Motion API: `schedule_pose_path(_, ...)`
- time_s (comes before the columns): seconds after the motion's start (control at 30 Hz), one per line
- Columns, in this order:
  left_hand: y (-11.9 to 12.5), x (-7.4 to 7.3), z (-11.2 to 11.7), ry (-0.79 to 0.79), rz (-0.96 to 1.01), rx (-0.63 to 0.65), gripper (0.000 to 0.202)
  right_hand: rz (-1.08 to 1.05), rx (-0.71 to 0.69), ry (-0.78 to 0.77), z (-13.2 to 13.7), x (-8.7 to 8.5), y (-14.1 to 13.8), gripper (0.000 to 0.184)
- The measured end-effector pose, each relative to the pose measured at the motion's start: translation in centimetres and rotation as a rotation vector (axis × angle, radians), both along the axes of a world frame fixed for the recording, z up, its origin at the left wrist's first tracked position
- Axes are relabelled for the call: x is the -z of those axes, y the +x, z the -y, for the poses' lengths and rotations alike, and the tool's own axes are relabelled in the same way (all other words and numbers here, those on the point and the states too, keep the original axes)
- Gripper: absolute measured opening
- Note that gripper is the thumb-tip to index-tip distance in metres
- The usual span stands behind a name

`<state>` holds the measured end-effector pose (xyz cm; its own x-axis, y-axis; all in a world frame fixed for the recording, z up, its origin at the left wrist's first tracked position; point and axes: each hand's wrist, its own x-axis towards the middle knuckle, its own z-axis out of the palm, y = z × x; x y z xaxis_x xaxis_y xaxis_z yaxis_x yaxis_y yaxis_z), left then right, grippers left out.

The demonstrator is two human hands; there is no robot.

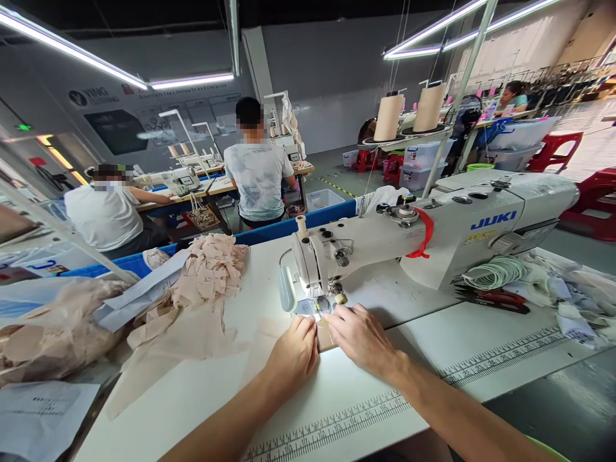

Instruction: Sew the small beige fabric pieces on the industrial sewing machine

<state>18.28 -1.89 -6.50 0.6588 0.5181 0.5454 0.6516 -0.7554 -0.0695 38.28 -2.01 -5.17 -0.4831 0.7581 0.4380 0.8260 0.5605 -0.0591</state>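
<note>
A white sewing machine [366, 240] stands on the table, its needle and presser foot [317, 307] just beyond my fingertips. A thin beige fabric piece [327, 337] lies under my hands in front of the foot, and part of it spreads pale to the left. My left hand [294, 350] is closed on the fabric's left side, fingers curled together. From the right, my right hand [359, 335] grips the same fabric with bent fingers close to the foot. The fingertips partly hide the fabric edge and the stitching spot.
Beige cut pieces [206, 276] are heaped on the left. On the right lie red-handled scissors [500, 299], a pale green cord coil [495, 274] and fabric scraps [572, 295]. Thread cones [389, 117] stand behind the machine. Co-workers [257, 173] sit farther back.
</note>
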Motion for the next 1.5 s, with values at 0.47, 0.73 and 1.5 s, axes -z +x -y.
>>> schedule_pose_path(0.47,0.2,0.2,-1.7,0.001,0.012,0.036,0.030,-0.064,0.024,0.027,-1.0,0.7,1.0,0.028)
schedule_pose_path(0.73,0.2,-0.2,-1.7,-0.008,-0.028,0.022,0.029,-0.423,0.127,-0.291,-2.8,-0.2,1.1,0.025)
schedule_pose_path(1.5,-0.1,-0.2,-2.9,-0.118,0.056,-0.047,0.025,-0.481,0.184,-0.276,-3.5,-0.4,1.7,0.035)
